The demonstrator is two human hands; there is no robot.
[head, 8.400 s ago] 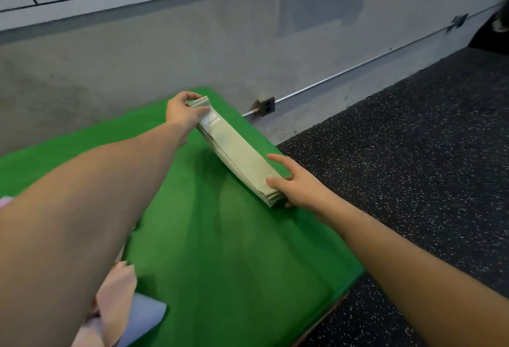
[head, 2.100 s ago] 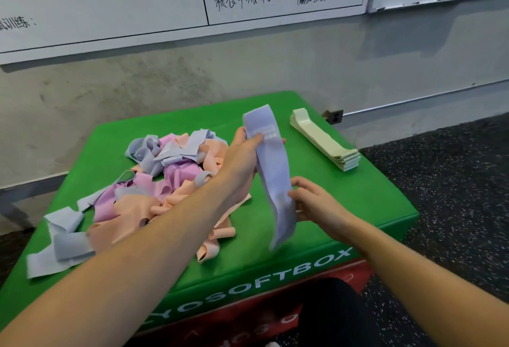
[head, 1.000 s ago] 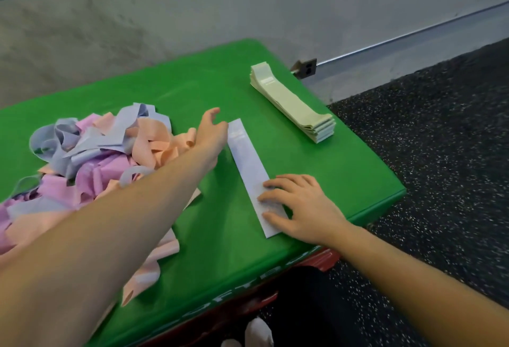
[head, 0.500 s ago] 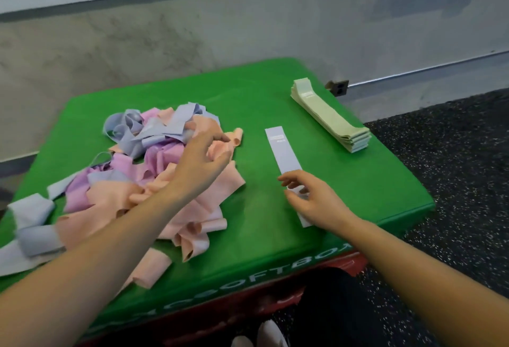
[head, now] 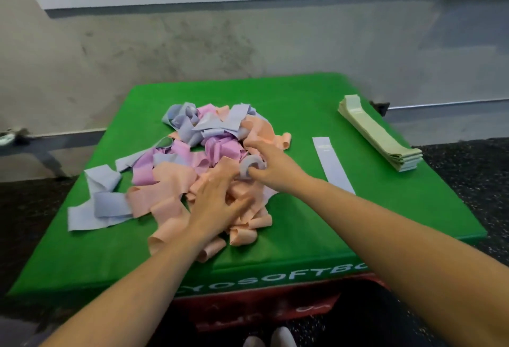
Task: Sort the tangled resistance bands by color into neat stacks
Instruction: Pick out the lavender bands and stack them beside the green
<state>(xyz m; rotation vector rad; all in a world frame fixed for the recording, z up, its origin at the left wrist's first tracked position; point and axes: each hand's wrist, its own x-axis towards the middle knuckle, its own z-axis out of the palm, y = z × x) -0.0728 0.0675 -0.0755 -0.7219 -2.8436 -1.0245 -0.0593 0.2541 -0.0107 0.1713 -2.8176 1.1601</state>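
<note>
right hand [head: 271,166] pinches lavender band loop [head: 250,167] | left hand [head: 217,200] on tangled pile [head: 192,170] (peach bands)

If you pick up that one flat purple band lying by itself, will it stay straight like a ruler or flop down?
Probably flop. The purple band lies thin and flat on the green box, and its twins in the tangled pile curl and fold every way, so it looks soft. It likely weighs little. Being flat, it should not roll.
</note>
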